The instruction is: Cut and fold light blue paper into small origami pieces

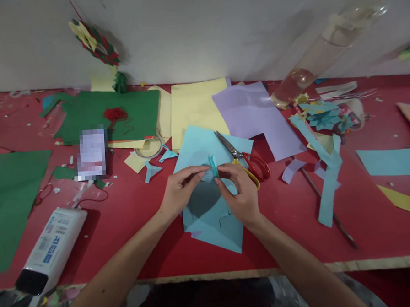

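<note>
Between my two hands is a small folded piece of light blue paper (pixel 212 163), held up over the table. My left hand (pixel 183 186) pinches its left side between thumb and forefinger. On the other side, the thumb and fingers of my right hand (pixel 239 188) are closed on it. Below lie light blue paper sheets (pixel 212 226), with a dark slit in one of them. Scissors with red handles (pixel 241 155) rest just beyond my right hand, blades pointing away. A yellow handle (pixel 250 174) shows partly behind that hand.
Green sheets (pixel 137 111) with red thread (pixel 115 114), yellow sheets (pixel 195 103) and a purple sheet (pixel 258 114) lie along the back. A phone (pixel 92 152) and white power bank (pixel 53 248) are at left. A clear bottle (pixel 310 70) and a pencil-like stick (pixel 331 211) are at right.
</note>
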The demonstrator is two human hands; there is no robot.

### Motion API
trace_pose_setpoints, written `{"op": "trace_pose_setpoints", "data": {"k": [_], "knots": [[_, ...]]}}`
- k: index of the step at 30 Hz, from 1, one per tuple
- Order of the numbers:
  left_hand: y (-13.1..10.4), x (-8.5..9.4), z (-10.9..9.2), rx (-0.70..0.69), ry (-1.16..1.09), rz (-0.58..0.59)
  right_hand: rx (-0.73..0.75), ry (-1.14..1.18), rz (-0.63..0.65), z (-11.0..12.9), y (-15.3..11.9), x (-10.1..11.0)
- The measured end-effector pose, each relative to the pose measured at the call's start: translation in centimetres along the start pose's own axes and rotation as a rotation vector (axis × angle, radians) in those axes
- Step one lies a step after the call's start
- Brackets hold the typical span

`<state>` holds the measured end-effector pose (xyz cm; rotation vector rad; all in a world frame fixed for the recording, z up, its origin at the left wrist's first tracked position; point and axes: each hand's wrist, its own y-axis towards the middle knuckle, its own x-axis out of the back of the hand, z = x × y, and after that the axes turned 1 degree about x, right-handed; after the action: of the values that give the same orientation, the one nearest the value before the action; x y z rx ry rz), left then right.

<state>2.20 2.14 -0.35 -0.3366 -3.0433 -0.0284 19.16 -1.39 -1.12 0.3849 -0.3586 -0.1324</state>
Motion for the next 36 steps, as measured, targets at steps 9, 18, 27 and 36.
{"op": "trace_pose_setpoints", "data": {"k": [9, 18, 27, 36], "knots": [[0.16, 0.23, 0.49, -0.009, -0.028, 0.006, -0.255, 0.171, -0.025, 0.09, 0.43, 0.38], [0.49, 0.35, 0.30, 0.110, -0.050, 0.035, -0.213, 0.100, 0.151, 0.04, 0.03, 0.36], [0.36, 0.10, 0.18, 0.146, -0.070, 0.059, -0.188, 0.153, 0.033, -0.19, 0.46, 0.15], [0.37, 0.49, 0.08, 0.054, -0.050, 0.200, -0.440, 0.298, -0.018, -0.75, 0.64, 0.55]]}}
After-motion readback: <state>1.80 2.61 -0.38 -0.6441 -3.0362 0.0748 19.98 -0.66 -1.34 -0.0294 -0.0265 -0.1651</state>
